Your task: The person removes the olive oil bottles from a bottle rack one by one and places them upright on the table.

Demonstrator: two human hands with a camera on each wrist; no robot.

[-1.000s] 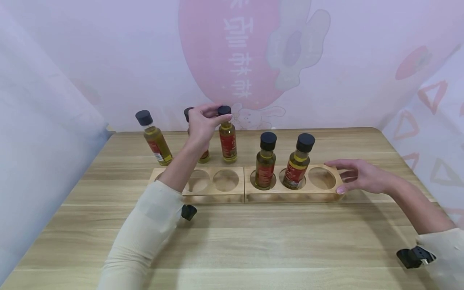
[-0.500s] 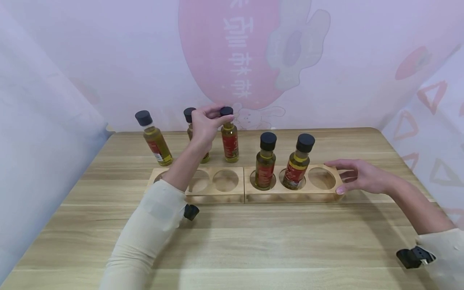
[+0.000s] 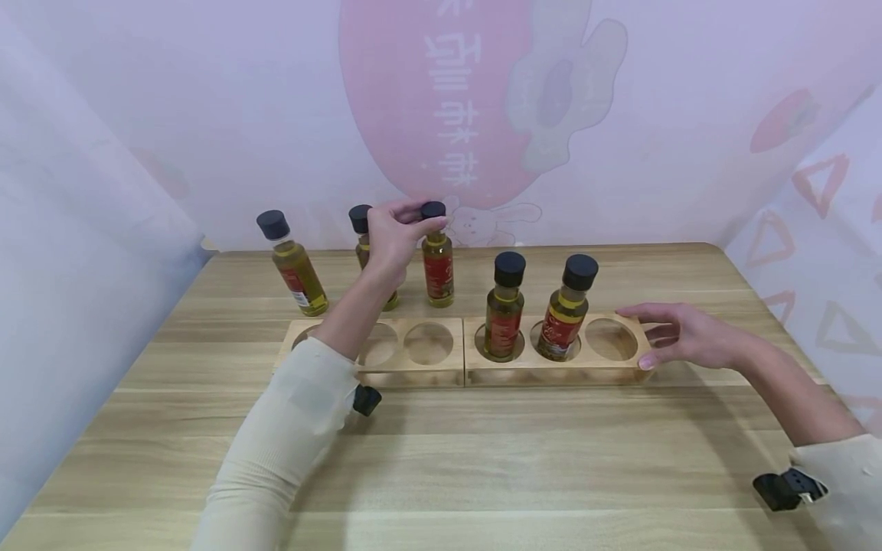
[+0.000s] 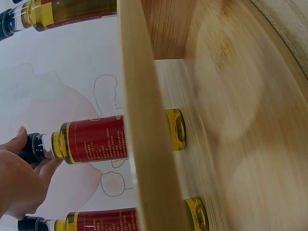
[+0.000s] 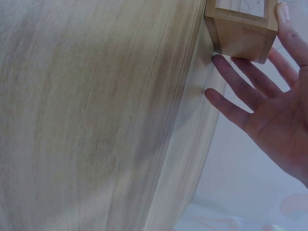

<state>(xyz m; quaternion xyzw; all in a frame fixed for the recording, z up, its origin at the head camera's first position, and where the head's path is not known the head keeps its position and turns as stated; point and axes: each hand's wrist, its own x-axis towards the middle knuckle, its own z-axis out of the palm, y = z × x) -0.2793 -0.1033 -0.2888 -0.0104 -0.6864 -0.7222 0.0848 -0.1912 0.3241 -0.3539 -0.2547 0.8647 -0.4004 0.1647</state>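
Observation:
My left hand (image 3: 394,239) pinches the black cap of an oil bottle (image 3: 439,272) that stands upright behind the left wooden bottle rack (image 3: 413,366). In the left wrist view, thumb and fingers close around that cap, and the rack's bar crosses the bottle's lower part. My right hand (image 3: 696,334) grips the right end of the right wooden rack (image 3: 524,371), thumb at the front corner and forefinger at the back. Two oil bottles, one left (image 3: 504,325) and one middle (image 3: 561,321), sit in this rack's holes; its right hole holds none.
Behind the left rack stand two more oil bottles, one at far left (image 3: 299,275) and one partly hidden by my left hand (image 3: 360,222). The racks meet end to end on the wooden table (image 3: 517,467). A printed curtain (image 3: 276,115) hangs right behind the table.
My left hand and the bottle it pinches have shifted slightly to the right, away from the neighbouring bottle. The right hand, both racks and the other bottles have stayed put.

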